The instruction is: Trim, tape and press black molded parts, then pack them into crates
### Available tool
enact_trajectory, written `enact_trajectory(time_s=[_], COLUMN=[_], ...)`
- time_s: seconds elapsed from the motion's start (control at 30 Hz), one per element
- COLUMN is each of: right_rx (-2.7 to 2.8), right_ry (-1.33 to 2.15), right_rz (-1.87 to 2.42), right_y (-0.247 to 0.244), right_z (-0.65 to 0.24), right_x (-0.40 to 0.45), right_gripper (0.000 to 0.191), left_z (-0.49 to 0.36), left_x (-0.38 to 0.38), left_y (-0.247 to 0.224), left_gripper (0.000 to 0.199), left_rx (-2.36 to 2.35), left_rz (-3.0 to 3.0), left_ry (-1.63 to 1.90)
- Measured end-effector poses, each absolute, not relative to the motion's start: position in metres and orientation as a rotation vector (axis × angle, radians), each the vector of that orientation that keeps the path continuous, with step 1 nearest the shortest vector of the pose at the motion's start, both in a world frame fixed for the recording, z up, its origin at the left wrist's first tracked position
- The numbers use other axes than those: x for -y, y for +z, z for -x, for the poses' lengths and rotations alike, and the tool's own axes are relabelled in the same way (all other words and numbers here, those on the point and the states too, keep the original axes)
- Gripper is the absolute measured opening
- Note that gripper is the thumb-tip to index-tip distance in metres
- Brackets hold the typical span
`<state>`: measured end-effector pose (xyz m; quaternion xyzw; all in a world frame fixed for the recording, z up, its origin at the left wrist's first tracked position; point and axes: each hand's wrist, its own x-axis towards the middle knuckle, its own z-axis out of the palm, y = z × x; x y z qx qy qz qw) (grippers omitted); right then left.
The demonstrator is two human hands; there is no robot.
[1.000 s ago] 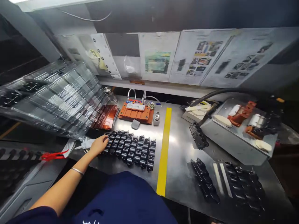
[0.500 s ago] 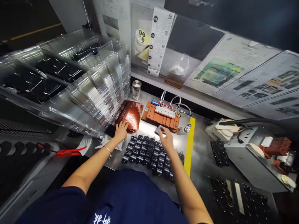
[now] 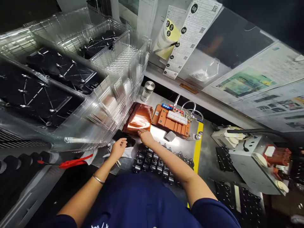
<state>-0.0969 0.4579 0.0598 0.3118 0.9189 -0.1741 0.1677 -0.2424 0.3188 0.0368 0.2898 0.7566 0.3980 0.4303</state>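
A stack of glossy copper-coloured film sheets [image 3: 140,115] lies on the metal bench. My right hand [image 3: 146,137] is at its front edge, thumb and fingers pinched on a sheet there. Just left of it, my left hand [image 3: 118,148] hovers by a flat black object [image 3: 129,140] and a white cloth [image 3: 127,152]. Its fingers are loosely curled and apart, with nothing visible in them. A small grey block [image 3: 170,136] rests in front of the orange-brown fixture [image 3: 172,122]. Rows of black moulded parts [image 3: 152,160] stand nearer my body, partly under my right forearm.
Stacked clear plastic trays [image 3: 95,104] holding black parts rise at the left. A lidded glass jar [image 3: 147,91] stands behind the film. Yellow tape [image 3: 197,148] runs along the bench, with a grey machine [image 3: 247,164] farther right. Red-handled pliers [image 3: 76,161] are at lower left.
My right hand has left the grey block and crossed left to the film's front edge. My left hand has come off the film towards me. The view has shifted.
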Motion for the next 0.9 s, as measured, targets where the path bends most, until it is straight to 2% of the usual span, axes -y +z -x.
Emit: enact_trajectory(time_s=[0.27, 0.4, 0.57, 0.67, 0.77, 0.9], right_rx=[-2.606, -2.742, -2.812, -2.869, -2.842, -2.819], right_ry=[-0.643, -0.812, -1.020, -1.111, -1.151, -1.230], right_rz=[-1.083, -1.137, -1.262, -1.395, -1.397, -1.278], right_y=[0.069, 0.086, 0.116, 0.137, 0.157, 0.177], right_z=[0.088, 0.073, 0.066, 0.067, 0.063, 0.050], right_x=[-0.469, -0.461, -0.451, -0.447, -0.444, -0.444], right_gripper=[0.028, 0.025, 0.030, 0.031, 0.022, 0.019], left_z=[0.250, 0.252, 0.232, 0.218, 0.211, 0.208], left_x=[-0.363, -0.377, -0.381, -0.379, -0.379, -0.381], left_y=[0.079, 0.085, 0.087, 0.101, 0.119, 0.134], left_gripper=[0.050, 0.039, 0.044, 0.035, 0.025, 0.024], left_rx=[-1.799, -1.505, -1.516, -1.564, -1.585, -1.513], left_rz=[-0.231, -0.089, -0.474, -0.878, -1.235, -1.458], left_ry=[0.875, 0.962, 1.170, 1.115, 1.022, 0.982])
